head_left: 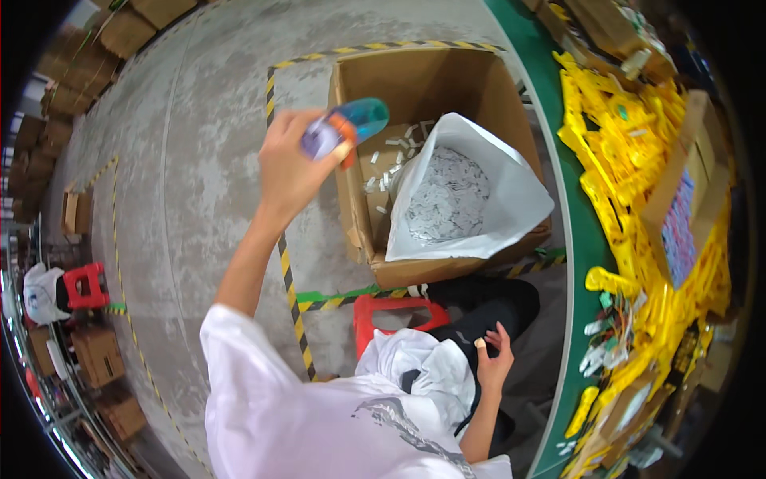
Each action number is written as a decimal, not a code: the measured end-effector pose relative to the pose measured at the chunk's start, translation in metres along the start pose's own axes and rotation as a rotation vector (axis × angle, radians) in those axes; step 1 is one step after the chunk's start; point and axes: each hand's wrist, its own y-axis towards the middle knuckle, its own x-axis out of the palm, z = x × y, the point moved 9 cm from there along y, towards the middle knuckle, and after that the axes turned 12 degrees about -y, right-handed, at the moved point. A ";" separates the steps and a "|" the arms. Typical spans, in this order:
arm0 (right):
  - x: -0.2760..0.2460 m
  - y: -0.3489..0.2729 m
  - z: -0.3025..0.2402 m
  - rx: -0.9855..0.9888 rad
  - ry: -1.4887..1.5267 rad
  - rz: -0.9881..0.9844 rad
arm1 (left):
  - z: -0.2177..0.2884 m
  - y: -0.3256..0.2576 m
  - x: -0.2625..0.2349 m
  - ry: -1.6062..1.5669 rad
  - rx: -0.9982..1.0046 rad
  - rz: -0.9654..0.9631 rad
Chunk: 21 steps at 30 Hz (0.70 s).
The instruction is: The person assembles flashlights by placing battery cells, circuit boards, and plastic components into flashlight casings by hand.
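My left hand [289, 164] is raised over the left edge of a cardboard box. Its fingers are wrapped round a small bottle-like thing [363, 120] with a see-through blue rounded end, an orange middle and a purple-white part, blurred by motion. Just past it, the cardboard box [357, 191] holds a white bag [511, 215] with many small white pieces [447, 195] inside it. More loose white pieces lie on the box's bottom. Over my lap, next to dark trousers, my right hand [496, 363] is loosely curled with its fingers apart, a pale wrap on one fingertip; I see nothing held in it.
To the right runs a green-topped table [550, 88], heaped with yellow plastic parts [622, 152] and an open carton [702, 168] of pink-blue pieces. A red stool [367, 319] stands under me. Yellow-black tape [271, 88] marks the floor; cartons [100, 355] stand far left.
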 end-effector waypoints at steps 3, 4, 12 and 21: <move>0.004 0.018 0.010 0.063 0.014 -0.018 | -0.037 0.052 0.076 0.116 0.062 -0.157; 0.003 0.024 0.013 0.052 0.023 0.007 | -0.054 0.065 0.111 0.170 0.038 -0.230; 0.031 0.050 0.029 0.129 -0.015 0.064 | -0.282 0.064 0.372 0.412 -0.101 -0.561; 0.031 0.050 0.042 -0.057 -0.198 0.243 | -0.445 0.038 0.424 0.593 -0.391 -0.710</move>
